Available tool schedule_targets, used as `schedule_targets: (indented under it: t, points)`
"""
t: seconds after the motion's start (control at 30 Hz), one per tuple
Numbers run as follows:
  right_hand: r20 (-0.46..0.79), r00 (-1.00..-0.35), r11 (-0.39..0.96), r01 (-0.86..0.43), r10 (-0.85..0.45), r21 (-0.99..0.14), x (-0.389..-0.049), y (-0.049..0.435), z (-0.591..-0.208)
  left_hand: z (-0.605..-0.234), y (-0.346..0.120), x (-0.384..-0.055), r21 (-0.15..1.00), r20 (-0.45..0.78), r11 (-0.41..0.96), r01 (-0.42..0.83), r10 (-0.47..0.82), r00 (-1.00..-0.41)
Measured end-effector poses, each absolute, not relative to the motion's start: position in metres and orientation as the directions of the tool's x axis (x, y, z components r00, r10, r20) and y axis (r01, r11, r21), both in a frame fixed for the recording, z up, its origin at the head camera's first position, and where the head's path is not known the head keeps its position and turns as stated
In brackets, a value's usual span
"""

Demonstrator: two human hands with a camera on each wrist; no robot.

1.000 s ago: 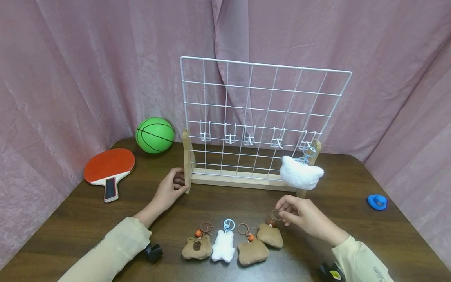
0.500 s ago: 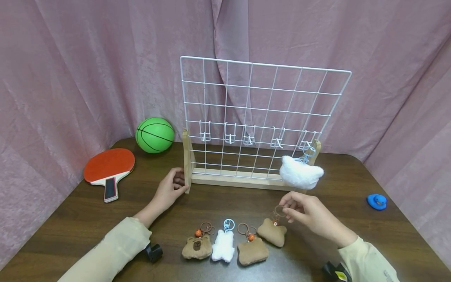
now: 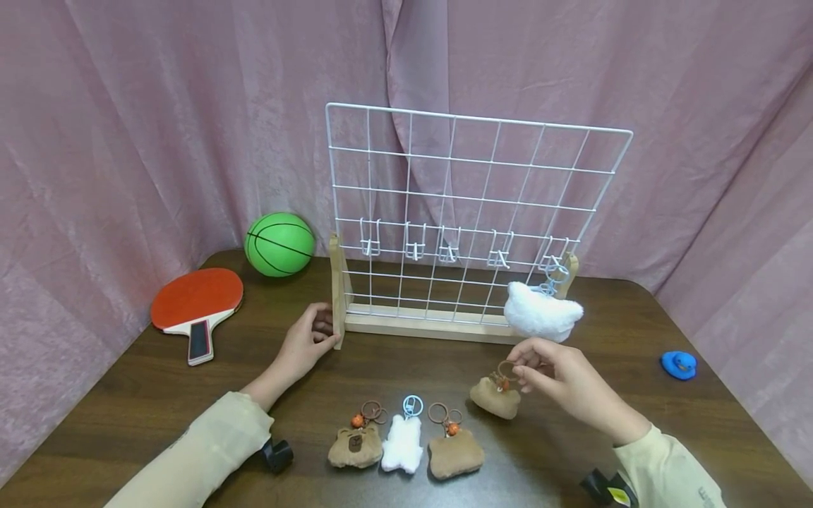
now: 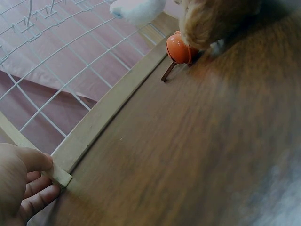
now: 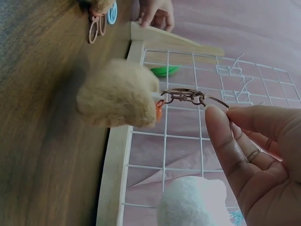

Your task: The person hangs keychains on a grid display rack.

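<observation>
My right hand pinches the brown metal ring of a brown plush keychain between thumb and index finger. The plush dangles from the ring, an orange bell beside it. My left hand grips the left wooden upright of the white wire grid rack, with the thumb in front. A white plush keychain hangs from the rightmost hook by a blue ring. In front lie a brown bear keychain, a white plush keychain and another brown plush keychain.
Several white hooks line the grid's lower part. A green ball and a red table tennis paddle are at the left. At the right sits a blue rubber duck. Pink curtains hang behind the brown table.
My right hand has lifted the brown plush keychain off the table and moved it slightly right and toward the rack. The plush has turned as it swings. My left hand stays put.
</observation>
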State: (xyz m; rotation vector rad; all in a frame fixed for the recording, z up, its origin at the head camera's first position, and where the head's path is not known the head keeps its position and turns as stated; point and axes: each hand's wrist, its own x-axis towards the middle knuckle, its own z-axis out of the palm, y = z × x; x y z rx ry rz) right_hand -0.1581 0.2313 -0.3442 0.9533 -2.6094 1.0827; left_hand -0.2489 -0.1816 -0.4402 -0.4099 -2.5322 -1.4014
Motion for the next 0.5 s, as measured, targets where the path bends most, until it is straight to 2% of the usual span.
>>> schedule_targets:
  t: [0.5]
  points:
    - [0.377, -0.791, 0.538, -0.607, -0.481, -0.586, -0.160, 0.229, -0.331, -0.440, -0.181, -0.248, 0.793, 0.319, 0.503, 0.343, 0.137, -0.938]
